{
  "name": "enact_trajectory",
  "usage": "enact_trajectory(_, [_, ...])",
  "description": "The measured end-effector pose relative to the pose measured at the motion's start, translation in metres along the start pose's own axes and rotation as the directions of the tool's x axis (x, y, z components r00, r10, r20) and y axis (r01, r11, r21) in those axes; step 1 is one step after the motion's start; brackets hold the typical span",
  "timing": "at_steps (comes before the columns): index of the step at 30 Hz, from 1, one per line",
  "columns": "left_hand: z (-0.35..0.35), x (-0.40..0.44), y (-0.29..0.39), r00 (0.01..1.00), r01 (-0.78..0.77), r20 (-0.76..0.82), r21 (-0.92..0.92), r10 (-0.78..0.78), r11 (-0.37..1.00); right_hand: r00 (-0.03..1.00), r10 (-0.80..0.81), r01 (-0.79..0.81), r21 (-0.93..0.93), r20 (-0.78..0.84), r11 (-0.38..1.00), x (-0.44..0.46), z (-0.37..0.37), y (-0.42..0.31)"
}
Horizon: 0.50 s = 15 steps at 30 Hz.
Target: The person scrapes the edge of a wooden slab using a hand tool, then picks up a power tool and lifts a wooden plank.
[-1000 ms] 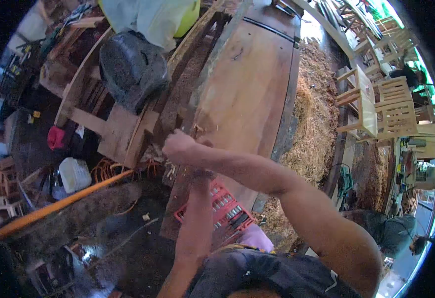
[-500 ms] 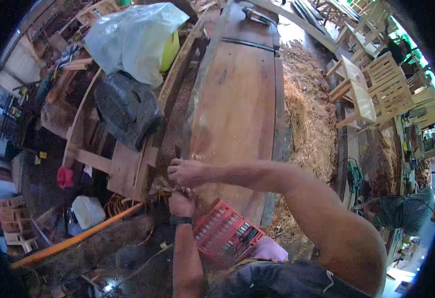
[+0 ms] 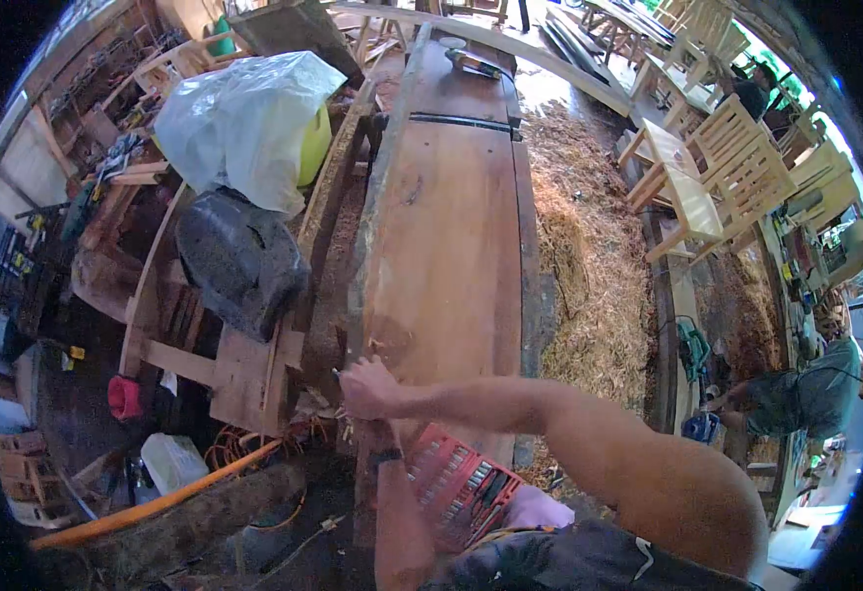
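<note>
My right hand (image 3: 370, 388) is closed at the left edge of a long wooden board (image 3: 446, 256). A small metallic tip shows by its fingers, but the held object cannot be made out. Just below and partly behind it is my left hand (image 3: 376, 433), with a dark band on the wrist; its fingers are hidden. Near my left forearm, a red case (image 3: 446, 473) lies open with rows of metal sockets and bits.
A black moulded piece (image 3: 239, 258) and clear plastic sheeting (image 3: 239, 123) lie left of the board. Wood shavings (image 3: 589, 266) cover the ground to the right, near wooden chairs (image 3: 682, 182). A co-worker (image 3: 805, 394) is at the right, beside a blue tool (image 3: 700, 426).
The view has shifted, showing more of the board's far end. My right hand has gone from spread knuckles to a tighter grip above my left hand, which is now more hidden.
</note>
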<state>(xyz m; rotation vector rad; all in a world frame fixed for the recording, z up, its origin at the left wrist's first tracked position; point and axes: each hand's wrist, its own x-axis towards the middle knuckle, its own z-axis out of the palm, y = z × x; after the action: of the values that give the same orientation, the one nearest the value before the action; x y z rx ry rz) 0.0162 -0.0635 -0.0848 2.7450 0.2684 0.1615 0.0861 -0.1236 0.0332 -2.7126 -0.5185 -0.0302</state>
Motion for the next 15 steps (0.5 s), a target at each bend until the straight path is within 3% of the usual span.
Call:
enact_trajectory(1, [-0.006,-0.003,0.0,0.995,-0.036,0.084,-0.247,0.059,0.968,1.0,-0.001,0.001,-0.002,-0.003,1.0,0.004,-0.013,0.002])
enact_trajectory(2, [-0.017,-0.005,0.0,0.981,-0.029,0.174,-0.321,0.089,0.947,0.951,-0.256,0.271,-0.066,0.173,0.96,0.014,-0.038,0.006])
enact_trajectory(3, [-0.039,-0.005,0.003,0.949,0.058,0.301,-0.465,0.097,0.883,0.807,-0.471,0.528,-0.078,0.356,0.846,0.024,-0.056,0.011])
enact_trajectory(4, [-0.07,-0.008,0.017,0.949,0.061,0.3,-0.469,0.094,0.881,0.805,-0.472,0.531,-0.079,0.36,0.844,0.032,-0.06,0.015])
enact_trajectory(6, [-0.127,-0.013,0.042,0.971,0.209,0.183,-0.358,-0.151,0.91,0.636,-0.634,0.75,-0.16,0.439,0.642,0.049,-0.062,0.02])
enact_trajectory(7, [-0.142,-0.012,0.053,0.969,0.195,-0.09,-0.288,-0.229,0.938,0.541,-0.691,0.832,-0.186,0.48,0.522,0.055,-0.06,0.019])
enact_trajectory(8, [-0.144,-0.009,0.054,0.971,0.192,-0.085,-0.28,-0.223,0.941,0.44,-0.732,0.896,-0.205,0.52,0.393,0.061,-0.058,0.018])
enact_trajectory(10, [-0.148,-0.001,0.053,0.985,0.141,-0.096,0.003,-0.14,0.99,0.233,-0.761,0.967,-0.229,0.605,0.114,0.067,-0.06,0.02])
enact_trajectory(11, [-0.148,0.005,0.053,0.987,0.132,-0.093,0.006,-0.131,0.991,0.242,-0.761,0.965,-0.233,0.602,0.123,0.068,-0.064,0.023])
enact_trajectory(13, [-0.143,0.012,0.05,0.97,0.201,0.1,0.167,-0.22,0.965,0.394,-0.752,0.919,-0.215,0.528,0.33,0.062,-0.075,0.028])
enact_trajectory(14, [-0.131,0.014,0.035,0.97,0.2,0.103,0.164,-0.218,0.966,0.396,-0.749,0.918,-0.215,0.531,0.333,0.054,-0.077,0.033])
enact_trajectory(15, [-0.112,0.015,0.012,0.999,-0.001,0.035,0.197,-0.006,0.98,0.639,-0.738,0.768,-0.222,0.217,0.601,0.045,-0.071,0.041])
